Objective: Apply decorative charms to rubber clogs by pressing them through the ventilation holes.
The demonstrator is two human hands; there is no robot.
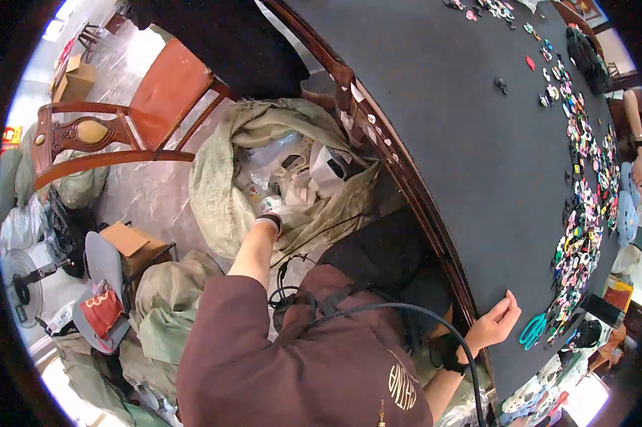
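Observation:
My left hand reaches down into a large woven sack standing open beside the table. Its fingers are lost among the pale contents, so I cannot make out whether it grips anything. White and beige shoes, apparently clogs, lie in the sack with some clear plastic. On the table's near edge rests my right hand, fingers curled in and nothing visible in them. Teal-handled scissors lie just to the right of that hand. Beyond them stretches a long heap of small colourful charms on the dark tabletop.
A wooden chair stands left of the sack. Stuffed bags, a grey chair and a fan crowd the left. Across the table, another person's hand is near blue clogs. A black cable crosses my body.

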